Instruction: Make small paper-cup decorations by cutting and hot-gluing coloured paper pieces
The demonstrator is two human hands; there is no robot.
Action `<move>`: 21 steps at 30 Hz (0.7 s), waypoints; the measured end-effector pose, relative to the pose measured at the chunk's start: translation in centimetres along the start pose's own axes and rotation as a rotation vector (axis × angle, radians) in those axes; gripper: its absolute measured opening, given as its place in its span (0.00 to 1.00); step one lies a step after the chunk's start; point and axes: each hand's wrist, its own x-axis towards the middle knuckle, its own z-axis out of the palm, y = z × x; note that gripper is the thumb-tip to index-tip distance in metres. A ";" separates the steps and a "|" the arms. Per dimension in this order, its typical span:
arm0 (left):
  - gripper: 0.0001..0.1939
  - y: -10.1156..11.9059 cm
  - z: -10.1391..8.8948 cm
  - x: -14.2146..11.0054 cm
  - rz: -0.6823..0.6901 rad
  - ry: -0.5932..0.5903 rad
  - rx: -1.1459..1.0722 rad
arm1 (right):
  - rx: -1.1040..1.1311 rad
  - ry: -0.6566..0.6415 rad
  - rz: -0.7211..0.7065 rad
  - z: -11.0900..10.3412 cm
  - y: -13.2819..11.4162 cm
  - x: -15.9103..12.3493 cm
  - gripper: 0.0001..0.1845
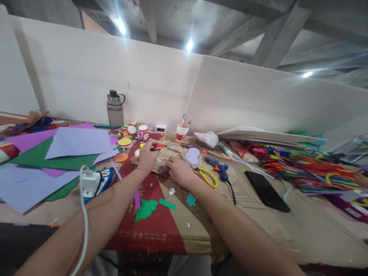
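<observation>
Over the brown cardboard (198, 230), my left hand (147, 158) is closed, with a small red object (159, 146) at its fingertips. A thin grey strip runs to the right of that object; whether it is part of it I cannot tell. My right hand (181, 171) lies low on the cardboard, fingers bent and pressed down, partly hiding a bit of purple; what is under them I cannot make out. Just beyond it are scissors (211, 178) with yellow and red handles, and lilac foam discs (192, 156). Behind my left hand stands a yellow-topped round piece (124, 143).
A blue glue gun (222, 170) with its cord and a black phone (266, 191) lie to the right, near bundled pipe cleaners (310, 165). Coloured foam sheets (77, 142) cover the left, beside a power strip (107, 178). A bottle (115, 111) and a paper cup (182, 132) stand behind.
</observation>
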 end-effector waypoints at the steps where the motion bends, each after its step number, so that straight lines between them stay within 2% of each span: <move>1: 0.05 0.2 -0.1 0.0 -0.011 -0.004 -0.001 | 0.051 0.021 0.022 0.0 0.3 -0.1 0.10; 5: 0.05 0.5 0.0 0.0 -0.075 -0.011 -0.032 | 0.329 0.099 0.111 0.0 1.5 -0.3 0.06; 10: 0.07 -0.4 0.5 0.2 -0.107 -0.002 -0.134 | 0.830 0.142 0.281 0.0 2.3 -0.1 0.03; 13: 0.08 -0.8 0.7 0.2 -0.130 -0.019 -0.214 | 1.084 0.142 0.344 -0.1 2.3 0.2 0.05; 17: 0.10 -0.9 0.6 0.3 -0.152 -0.059 -0.272 | 1.241 0.134 0.357 -0.9 2.7 0.0 0.03; 21: 0.09 -0.7 0.4 0.2 -0.083 -0.073 -0.202 | 1.327 0.322 0.429 -1.9 4.1 -0.3 0.06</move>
